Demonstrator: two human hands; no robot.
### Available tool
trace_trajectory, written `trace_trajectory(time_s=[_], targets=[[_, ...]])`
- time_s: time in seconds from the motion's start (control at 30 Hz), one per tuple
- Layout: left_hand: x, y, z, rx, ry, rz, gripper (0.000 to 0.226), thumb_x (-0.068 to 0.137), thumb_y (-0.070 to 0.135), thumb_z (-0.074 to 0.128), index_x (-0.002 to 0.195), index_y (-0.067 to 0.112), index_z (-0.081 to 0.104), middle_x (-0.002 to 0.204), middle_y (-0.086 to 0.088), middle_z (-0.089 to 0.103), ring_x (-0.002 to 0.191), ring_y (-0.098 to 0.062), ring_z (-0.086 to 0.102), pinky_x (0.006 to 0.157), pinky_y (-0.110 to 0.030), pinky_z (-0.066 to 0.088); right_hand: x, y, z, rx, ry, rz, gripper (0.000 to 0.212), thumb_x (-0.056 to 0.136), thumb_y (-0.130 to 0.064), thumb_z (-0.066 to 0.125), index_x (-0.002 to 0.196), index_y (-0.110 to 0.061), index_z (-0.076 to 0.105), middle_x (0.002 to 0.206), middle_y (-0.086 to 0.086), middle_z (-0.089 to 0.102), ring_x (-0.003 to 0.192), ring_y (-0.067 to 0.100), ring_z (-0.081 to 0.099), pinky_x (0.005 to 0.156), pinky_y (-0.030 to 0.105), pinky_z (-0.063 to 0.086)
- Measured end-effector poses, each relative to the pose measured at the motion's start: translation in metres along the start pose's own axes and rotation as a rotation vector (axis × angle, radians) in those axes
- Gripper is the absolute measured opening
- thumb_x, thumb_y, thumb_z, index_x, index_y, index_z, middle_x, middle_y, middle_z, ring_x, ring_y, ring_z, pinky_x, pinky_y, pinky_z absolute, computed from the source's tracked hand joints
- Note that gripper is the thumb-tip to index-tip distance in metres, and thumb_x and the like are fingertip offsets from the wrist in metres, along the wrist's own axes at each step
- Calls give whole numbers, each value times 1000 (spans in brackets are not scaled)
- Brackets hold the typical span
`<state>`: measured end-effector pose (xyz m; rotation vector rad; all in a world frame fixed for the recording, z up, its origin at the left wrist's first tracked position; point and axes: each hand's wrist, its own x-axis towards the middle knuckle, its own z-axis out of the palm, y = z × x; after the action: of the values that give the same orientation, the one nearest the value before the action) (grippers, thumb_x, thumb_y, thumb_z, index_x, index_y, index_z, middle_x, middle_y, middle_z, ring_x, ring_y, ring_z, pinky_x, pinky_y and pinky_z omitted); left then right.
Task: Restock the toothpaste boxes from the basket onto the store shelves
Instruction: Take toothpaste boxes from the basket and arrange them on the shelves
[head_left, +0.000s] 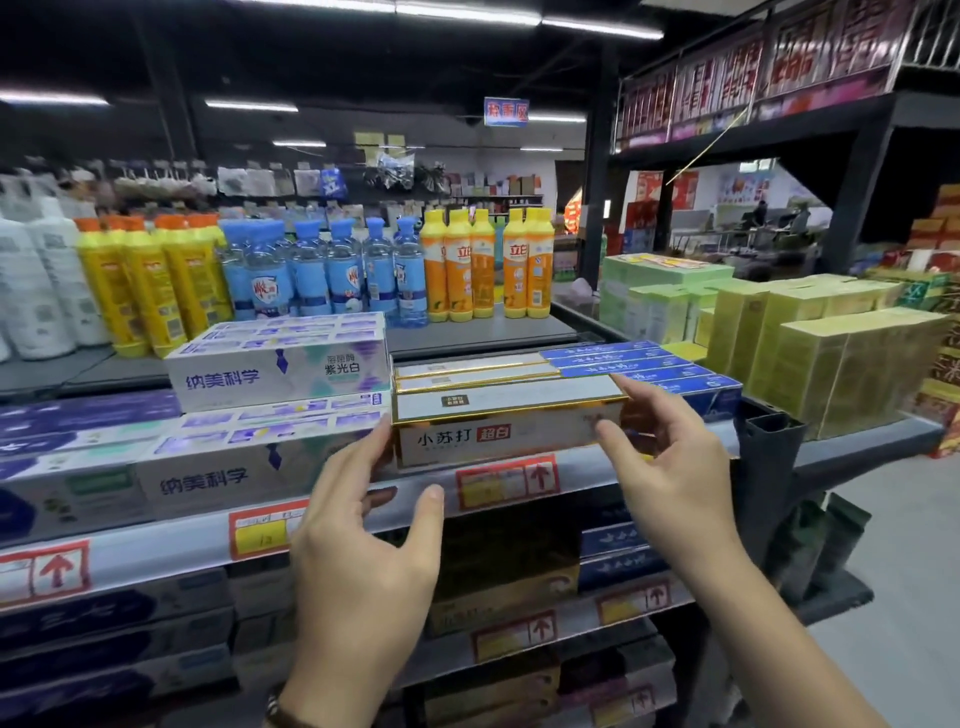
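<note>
A white toothpaste box with gold edges lies at the front of the upper shelf, on the edge of a row of like boxes. My left hand is below and left of it, fingers straight, with the fingertips touching the box's left end. My right hand is at the right end, where it pinches the box with the thumb on the front face and the fingers over the top. The basket is out of view.
White-and-purple toothpaste boxes are stacked to the left, blue ones to the right. Detergent bottles stand on the shelf behind. Green and gold cartons fill the shelf end at right. Lower shelves hold more boxes.
</note>
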<state>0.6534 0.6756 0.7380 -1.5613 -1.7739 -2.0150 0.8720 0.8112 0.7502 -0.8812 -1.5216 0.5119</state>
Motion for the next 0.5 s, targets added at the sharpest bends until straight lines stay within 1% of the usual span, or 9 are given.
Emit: trace_trajectory(time_s=[0.1, 0.17, 0.2, 0.27, 0.3, 0.33, 0.37, 0.43, 0.5], targets=[[4, 2, 3, 64, -12, -3, 69, 87, 28, 82, 149, 38, 54, 135, 28, 57, 120, -8, 61, 101, -40, 56, 11, 3, 3, -61, -9, -40, 42, 95, -22, 77, 135, -32, 68, 116, -13, 72, 105, 8, 69, 93, 36, 59], [5, 1, 5, 96, -9, 2, 72, 86, 30, 82, 151, 39, 52, 134, 25, 57, 118, -8, 60, 99, -40, 56, 16, 4, 5, -98, -17, -62, 43, 94, -19, 78, 135, -30, 67, 116, -14, 72, 104, 4, 68, 91, 26, 57], [6, 0, 6, 109, -7, 5, 72, 86, 31, 82, 151, 40, 52, 131, 26, 57, 117, -7, 59, 98, -37, 56, 18, 5, 6, -114, -19, -70, 43, 94, -18, 78, 134, -29, 67, 114, -14, 72, 102, 2, 67, 89, 19, 54], [5, -2, 8, 132, -8, 10, 72, 85, 33, 82, 148, 46, 50, 123, 30, 53, 112, -4, 58, 91, -24, 53, 20, 7, 7, -143, -12, -81, 43, 93, -17, 78, 133, -28, 67, 112, -13, 71, 101, 3, 66, 86, 4, 44], [5, -2, 8, 142, -12, 10, 72, 85, 35, 82, 147, 50, 49, 119, 32, 51, 109, -2, 56, 87, -18, 49, 21, 9, 8, -160, -5, -83, 43, 92, -16, 78, 132, -28, 68, 112, -11, 72, 101, 5, 66, 85, 0, 38], [5, -2, 9, 151, -20, 10, 72, 85, 36, 81, 147, 52, 47, 117, 34, 49, 107, -1, 55, 85, -16, 46, 22, 10, 8, -178, 1, -86, 42, 92, -15, 79, 131, -28, 68, 112, -10, 72, 102, 9, 66, 86, -4, 33], [4, -2, 10, 158, -29, 12, 73, 85, 36, 81, 147, 52, 47, 117, 37, 47, 106, -2, 55, 86, -18, 48, 22, 12, 9, -195, 3, -90, 42, 91, -16, 79, 130, -28, 68, 112, -9, 72, 103, 11, 65, 86, -6, 29], [6, -1, 12, 179, -42, 18, 75, 85, 33, 82, 151, 47, 47, 122, 41, 45, 112, -7, 53, 92, -34, 56, 23, 16, 10, -218, -8, -103, 43, 91, -18, 79, 131, -29, 68, 114, -8, 70, 108, 13, 63, 88, -3, 31], [7, 0, 13, 206, -42, 37, 76, 86, 31, 82, 153, 41, 48, 130, 39, 47, 122, -11, 48, 96, -48, 57, 24, 21, 11, -232, -29, -115, 44, 91, -20, 79, 133, -28, 67, 115, -9, 68, 113, 13, 59, 90, 10, 37]])
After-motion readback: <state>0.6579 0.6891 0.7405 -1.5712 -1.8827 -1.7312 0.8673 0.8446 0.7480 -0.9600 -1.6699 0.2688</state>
